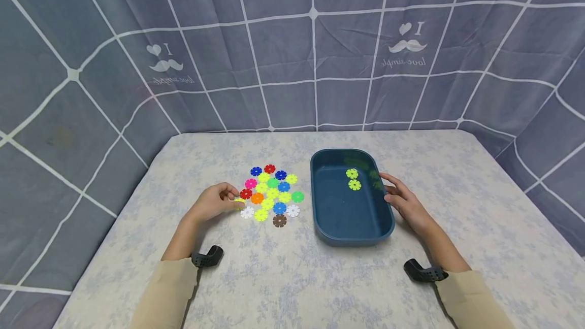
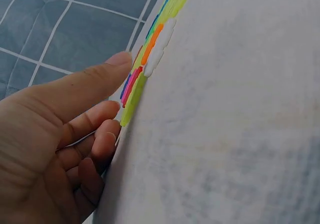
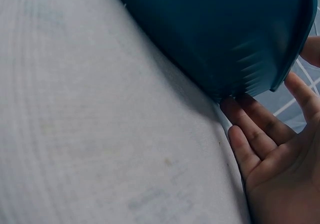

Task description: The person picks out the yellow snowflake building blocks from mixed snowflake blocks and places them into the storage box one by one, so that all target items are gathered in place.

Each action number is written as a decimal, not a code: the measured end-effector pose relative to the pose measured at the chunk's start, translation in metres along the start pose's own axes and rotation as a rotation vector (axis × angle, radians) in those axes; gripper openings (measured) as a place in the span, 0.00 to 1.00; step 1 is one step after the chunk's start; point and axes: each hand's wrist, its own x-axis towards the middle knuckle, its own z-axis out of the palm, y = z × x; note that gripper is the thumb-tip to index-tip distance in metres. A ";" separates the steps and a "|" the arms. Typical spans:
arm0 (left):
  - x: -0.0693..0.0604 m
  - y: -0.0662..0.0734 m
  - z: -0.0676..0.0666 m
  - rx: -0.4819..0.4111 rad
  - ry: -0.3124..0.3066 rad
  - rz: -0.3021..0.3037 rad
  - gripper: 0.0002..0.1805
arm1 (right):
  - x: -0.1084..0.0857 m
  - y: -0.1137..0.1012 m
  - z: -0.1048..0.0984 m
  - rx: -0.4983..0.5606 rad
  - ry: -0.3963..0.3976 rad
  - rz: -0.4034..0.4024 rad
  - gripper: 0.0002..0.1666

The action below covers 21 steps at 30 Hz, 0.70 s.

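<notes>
The left hand (image 1: 212, 203) has its thumb and bent fingers at a yellow disc (image 1: 239, 200) on the left edge of a group of notched discs. From the left wrist, the thumb of the left hand (image 2: 60, 129) extends over the edge of the group, fingers beside the yellow disc (image 2: 131, 102), with a gap between thumb and fingers. The right hand (image 1: 408, 207) touches the right side of a dark blue bin (image 1: 352, 241) with extended fingers. In the right wrist view, fingertips of the right hand (image 3: 280, 154) meet the lower wall of the bin (image 3: 210, 34).
Two yellow-green discs (image 1: 354, 185) lie inside the bin. Red, orange (image 1: 257, 198), blue (image 1: 280, 208), green, white and brown discs (image 1: 280, 221) lie flat on the patterned tablecloth (image 1: 274, 278). A grey curtain (image 1: 283, 55) hangs behind the table.
</notes>
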 end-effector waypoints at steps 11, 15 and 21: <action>0.002 0.001 0.002 0.044 -0.016 0.007 0.18 | 0.000 0.000 -0.001 0.018 -0.009 -0.001 0.34; 0.002 0.001 0.002 0.054 -0.014 0.002 0.17 | 0.000 -0.002 0.000 0.011 -0.006 0.009 0.34; 0.002 0.002 0.003 0.075 -0.012 0.008 0.17 | 0.000 -0.003 0.001 0.012 -0.003 0.008 0.35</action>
